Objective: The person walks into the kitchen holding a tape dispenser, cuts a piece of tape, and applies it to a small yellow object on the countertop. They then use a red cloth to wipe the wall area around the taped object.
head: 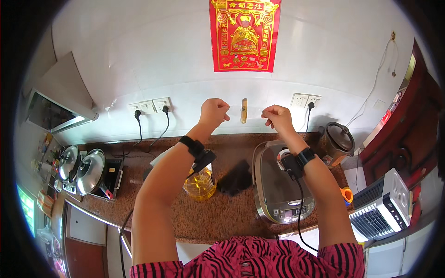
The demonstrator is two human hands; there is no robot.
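My left hand [214, 113] is raised in front of the white tiled wall, its thumb and fingers pinched together. At about the same height, my right hand [277, 117] has its fingertips pinched and pointing left. A narrow upright yellowish strip [244, 110] shows between the two hands, apart from both. Faint pale traces lie between the fingertips; whether the hands hold something thin and clear, I cannot tell. Below the hands, a clear container of yellow oil [200, 186] stands on the brown speckled countertop [212, 219], beside a black crumpled item [236, 179].
An electric rice cooker [274, 184] is under my right forearm, with a lidded brown pot [339, 140] behind it. Lidded pans [91, 172] sit at the left. Black cords run from wall sockets [147, 107]. A white air cooler [380, 205] stands at the right.
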